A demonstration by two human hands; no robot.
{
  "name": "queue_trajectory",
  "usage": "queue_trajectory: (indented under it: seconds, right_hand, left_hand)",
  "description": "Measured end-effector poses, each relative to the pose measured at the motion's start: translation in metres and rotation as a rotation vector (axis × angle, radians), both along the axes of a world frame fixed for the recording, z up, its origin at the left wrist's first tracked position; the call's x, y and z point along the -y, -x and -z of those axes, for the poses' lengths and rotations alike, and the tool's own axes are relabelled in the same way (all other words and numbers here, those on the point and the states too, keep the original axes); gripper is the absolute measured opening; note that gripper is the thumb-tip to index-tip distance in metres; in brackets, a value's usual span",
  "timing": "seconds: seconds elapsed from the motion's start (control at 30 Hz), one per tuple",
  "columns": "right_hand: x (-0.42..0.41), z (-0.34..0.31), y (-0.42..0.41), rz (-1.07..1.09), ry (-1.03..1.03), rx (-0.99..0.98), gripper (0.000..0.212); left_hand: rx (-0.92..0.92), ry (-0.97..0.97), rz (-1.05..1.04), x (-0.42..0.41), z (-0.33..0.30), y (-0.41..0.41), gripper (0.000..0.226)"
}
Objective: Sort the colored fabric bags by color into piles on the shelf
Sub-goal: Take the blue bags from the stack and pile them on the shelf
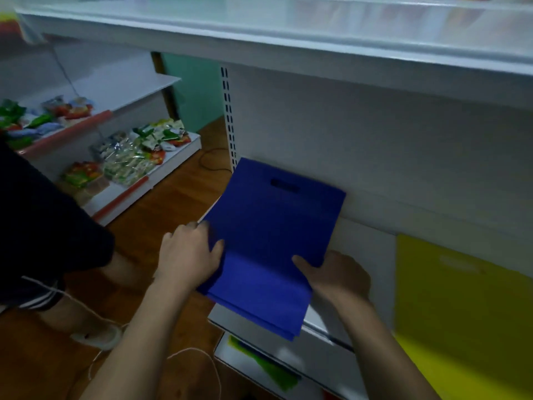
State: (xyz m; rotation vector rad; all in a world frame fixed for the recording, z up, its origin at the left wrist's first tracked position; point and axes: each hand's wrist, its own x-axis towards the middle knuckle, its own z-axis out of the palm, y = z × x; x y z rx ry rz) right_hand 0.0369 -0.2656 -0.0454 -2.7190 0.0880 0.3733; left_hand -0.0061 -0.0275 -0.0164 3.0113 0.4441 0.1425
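Right then, both hands clamped the blue bags (268, 243) at the shelf's (363, 249) left end: left hand (189, 255) pinching the left edge, right hand (334, 274) gripping the right, yellow bags (461, 307) lying well apart rightward.

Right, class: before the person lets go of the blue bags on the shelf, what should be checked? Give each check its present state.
1. Left hand grips blue bags: ok.
2. Right hand grips them too: ok.
3. Stack fully on the shelf: not ok, near end overhangs the front edge.
4. Edges squared: not ok, layers fan out at the near corner.
5. Apart from yellow bags: ok.
6. Only blue inside the stack: cannot tell.
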Motion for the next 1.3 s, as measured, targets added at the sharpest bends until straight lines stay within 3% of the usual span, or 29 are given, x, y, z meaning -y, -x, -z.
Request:
queue_trajectory:
  seconds: [0.27,0.53,0.7,0.9,1.13,1.3]
  right_hand:
    - [0.000,0.002,0.015,0.241,-0.172,0.029,0.045]
    - [-0.010,0.014,0.012,0.388,-0.361,0.068,0.044]
    - [-0.014,0.021,0.011,0.390,-0.404,0.041,0.044]
    - [-0.014,0.022,0.011,0.330,-0.337,0.084,0.041]
    - [-0.015,0.022,0.011,0.223,-0.216,0.106,0.045]
    - [0.002,0.003,0.024,0.184,-0.014,0.291,0.039]
  left_hand:
    - [-0.069,0.004,0.093,-0.031,0.004,-0.036,0.044]
    - [-0.499,0.194,0.096,-0.047,0.011,-0.084,0.045]
    - [-0.594,0.106,0.213,-0.057,0.014,-0.099,0.048]
    - [-0.470,0.010,0.314,-0.061,0.019,-0.096,0.037]
    - [-0.248,-0.041,0.260,-0.050,0.009,-0.079,0.036]
    - [-0.047,-0.110,0.291,-0.034,-0.001,-0.060,0.036]
